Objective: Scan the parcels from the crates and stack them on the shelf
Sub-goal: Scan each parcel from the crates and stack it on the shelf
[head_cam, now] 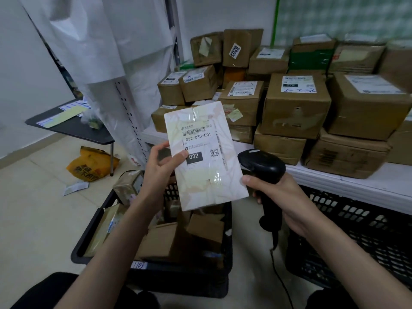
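Above the black crate (156, 267), near the shelf's (367, 186) front edge, the left hand (160, 166) pinches a flat white parcel (206, 156) by its left edge, label upward. The right hand (283, 197) has its fingers (249, 181) wrapped round a black scanner (263, 163) just beside the parcel. Scanning looks to be under way; next, the scanner head probably needs aiming at the barcode, then the parcel goes among the stacked boxes (294, 105).

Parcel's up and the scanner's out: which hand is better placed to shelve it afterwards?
Left. The left hand already pinches the white parcel, while the right hand grips the scanner.
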